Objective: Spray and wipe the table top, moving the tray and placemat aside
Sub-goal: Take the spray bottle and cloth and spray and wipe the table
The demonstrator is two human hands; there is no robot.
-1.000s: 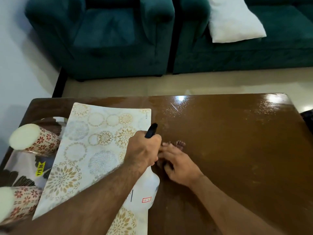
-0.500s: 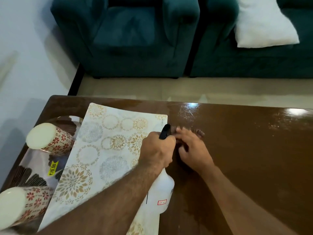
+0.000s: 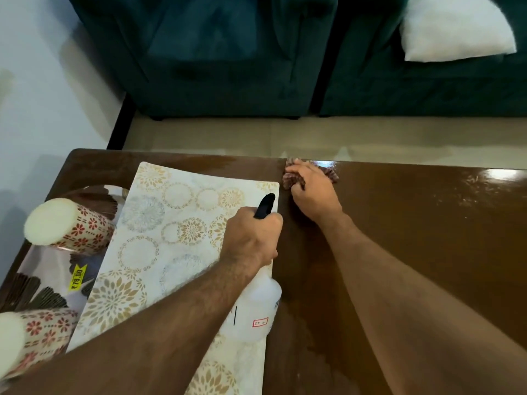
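Note:
A glossy brown table top (image 3: 413, 223) fills the lower view. My left hand (image 3: 251, 238) grips the black trigger head of a white spray bottle (image 3: 253, 306), held over the right edge of a white placemat (image 3: 171, 238) with gold and grey medallions. The placemat lies partly over a patterned tray (image 3: 54, 283) at the table's left end. My right hand (image 3: 312, 192) presses a small reddish-brown cloth (image 3: 289, 178) onto the wood at the table's far edge, just beyond the placemat's far right corner. Most of the cloth is hidden under the hand.
Two floral cups (image 3: 65, 223) (image 3: 28, 343) lie on the tray. A teal armchair (image 3: 211, 52) and sofa (image 3: 427, 86) with a white pillow (image 3: 453, 29) stand across a strip of pale floor. A white wall (image 3: 42, 95) is on the left.
My right hand has slid the cloth away from me, from the table's middle to its far edge. My left hand keeps holding the spray bottle over the placemat.

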